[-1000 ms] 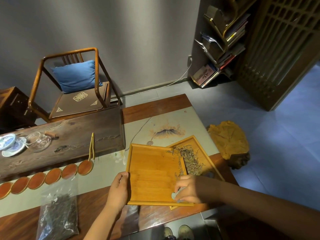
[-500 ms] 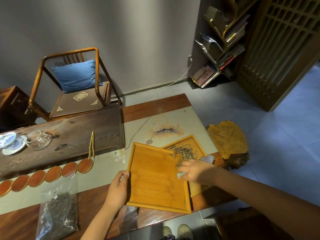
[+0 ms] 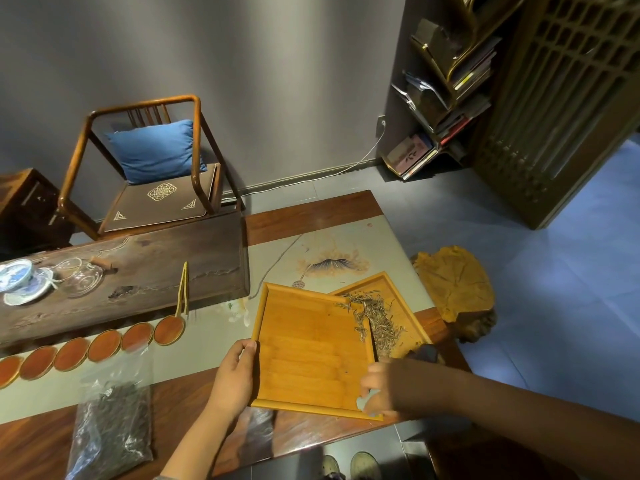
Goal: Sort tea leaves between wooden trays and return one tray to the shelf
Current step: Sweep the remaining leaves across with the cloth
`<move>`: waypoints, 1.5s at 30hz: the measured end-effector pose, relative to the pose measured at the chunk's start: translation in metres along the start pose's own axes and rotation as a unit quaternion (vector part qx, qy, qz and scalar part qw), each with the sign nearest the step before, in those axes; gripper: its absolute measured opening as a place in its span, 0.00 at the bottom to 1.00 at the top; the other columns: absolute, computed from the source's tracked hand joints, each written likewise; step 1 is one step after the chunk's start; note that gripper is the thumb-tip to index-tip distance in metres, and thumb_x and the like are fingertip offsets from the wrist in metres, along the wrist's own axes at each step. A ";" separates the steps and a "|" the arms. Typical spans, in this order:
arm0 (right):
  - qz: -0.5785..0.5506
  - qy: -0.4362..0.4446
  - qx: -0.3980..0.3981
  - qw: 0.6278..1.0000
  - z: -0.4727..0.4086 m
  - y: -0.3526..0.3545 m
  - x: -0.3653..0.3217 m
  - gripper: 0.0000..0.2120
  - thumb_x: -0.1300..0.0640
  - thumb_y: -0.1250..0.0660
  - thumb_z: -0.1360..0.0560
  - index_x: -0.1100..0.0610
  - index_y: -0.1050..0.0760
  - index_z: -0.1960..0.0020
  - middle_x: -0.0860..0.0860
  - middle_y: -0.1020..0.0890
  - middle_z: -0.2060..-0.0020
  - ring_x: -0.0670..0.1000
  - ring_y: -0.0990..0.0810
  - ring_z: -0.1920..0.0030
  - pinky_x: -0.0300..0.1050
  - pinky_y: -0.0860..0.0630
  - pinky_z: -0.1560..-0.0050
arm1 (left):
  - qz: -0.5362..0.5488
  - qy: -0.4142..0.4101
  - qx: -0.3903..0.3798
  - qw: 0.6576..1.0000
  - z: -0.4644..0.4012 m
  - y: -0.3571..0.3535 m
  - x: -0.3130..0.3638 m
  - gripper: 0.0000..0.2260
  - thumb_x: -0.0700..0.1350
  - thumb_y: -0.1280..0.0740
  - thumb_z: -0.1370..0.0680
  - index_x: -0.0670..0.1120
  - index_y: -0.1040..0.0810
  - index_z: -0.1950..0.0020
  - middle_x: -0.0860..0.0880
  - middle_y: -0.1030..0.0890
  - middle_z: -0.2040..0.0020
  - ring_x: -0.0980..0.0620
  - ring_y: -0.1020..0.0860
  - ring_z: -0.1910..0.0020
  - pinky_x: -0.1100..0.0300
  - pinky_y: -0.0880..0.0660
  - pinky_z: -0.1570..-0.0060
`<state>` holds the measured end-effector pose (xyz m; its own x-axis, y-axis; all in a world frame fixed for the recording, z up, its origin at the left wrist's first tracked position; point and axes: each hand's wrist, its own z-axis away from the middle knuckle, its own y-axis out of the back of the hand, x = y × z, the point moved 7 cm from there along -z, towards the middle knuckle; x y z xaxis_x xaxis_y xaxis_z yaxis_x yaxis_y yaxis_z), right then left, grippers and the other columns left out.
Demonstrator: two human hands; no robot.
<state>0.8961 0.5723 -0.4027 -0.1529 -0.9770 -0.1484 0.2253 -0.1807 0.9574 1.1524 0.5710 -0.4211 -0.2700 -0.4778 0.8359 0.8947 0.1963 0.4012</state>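
An upper wooden tray (image 3: 311,351) lies across a lower wooden tray (image 3: 401,292) on the table's near right. Pale tea leaves (image 3: 375,315) are heaped along the upper tray's right rim and spill into the lower tray. My left hand (image 3: 235,379) grips the upper tray's left edge. At that tray's near right corner my right hand (image 3: 381,389) pinches a small pale piece (image 3: 363,401). The shelf (image 3: 446,98), stacked with books, stands by the far wall.
A plastic bag of dark tea (image 3: 110,427) lies near left. Round coasters (image 3: 104,344), wooden tongs (image 3: 183,289) and a dark tea board (image 3: 138,268) with glassware fill the left. A root stool (image 3: 453,289) stands right of the table; a chair (image 3: 156,174) behind.
My right hand went out to the tea leaves by the far rim and has come back to the tray's near right corner. My left hand kept its grip on the tray's left edge.
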 end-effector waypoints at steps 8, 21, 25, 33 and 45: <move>0.115 -0.033 -0.041 0.992 -0.009 -0.013 0.015 0.02 0.51 0.31 0.28 0.45 0.22 0.59 0.41 0.23 0.62 0.41 0.25 0.62 0.34 0.26 0.64 | -0.023 -0.021 -0.006 0.999 0.002 -0.003 0.009 0.11 0.45 0.45 0.17 0.45 0.24 0.49 0.46 0.21 0.55 0.52 0.23 0.55 0.62 0.31 0.60; -0.022 -0.311 -0.052 0.949 -0.037 -0.026 0.114 0.13 0.63 0.40 0.23 0.61 0.28 0.39 0.56 0.28 0.42 0.58 0.30 0.40 0.52 0.31 0.43 | -0.026 0.001 -0.017 1.000 0.006 0.009 -0.002 0.12 0.46 0.45 0.17 0.45 0.23 0.50 0.45 0.19 0.53 0.47 0.22 0.51 0.58 0.28 0.54; -0.037 -0.370 0.015 0.928 -0.033 -0.024 0.136 0.13 0.61 0.42 0.22 0.59 0.25 0.40 0.55 0.26 0.43 0.55 0.30 0.41 0.49 0.32 0.42 | -0.016 0.005 -0.013 1.000 0.002 0.013 0.001 0.12 0.46 0.45 0.17 0.43 0.23 0.49 0.44 0.19 0.52 0.47 0.22 0.52 0.59 0.28 0.56; -0.123 -0.328 0.231 0.908 -0.067 0.013 0.108 0.15 0.54 0.43 0.19 0.57 0.24 0.37 0.54 0.24 0.43 0.54 0.29 0.41 0.47 0.31 0.43 | -0.015 -0.001 -0.017 1.000 -0.003 0.013 0.007 0.12 0.46 0.45 0.17 0.44 0.23 0.48 0.45 0.19 0.52 0.49 0.21 0.52 0.60 0.29 0.58; -0.136 -0.414 0.198 0.878 -0.063 -0.020 0.123 0.13 0.57 0.42 0.20 0.58 0.24 0.39 0.53 0.25 0.43 0.53 0.30 0.41 0.44 0.31 0.44 | -0.011 -0.011 -0.005 1.000 0.000 0.021 0.010 0.11 0.47 0.44 0.17 0.45 0.24 0.49 0.46 0.19 0.54 0.49 0.21 0.53 0.58 0.28 0.57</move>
<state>0.9339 0.4490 -0.4552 -0.8336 -0.4563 -0.3113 -0.2558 -0.1806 0.9497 1.1692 0.5703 -0.4047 -0.2983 -0.4623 0.8350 0.8916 0.1774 0.4167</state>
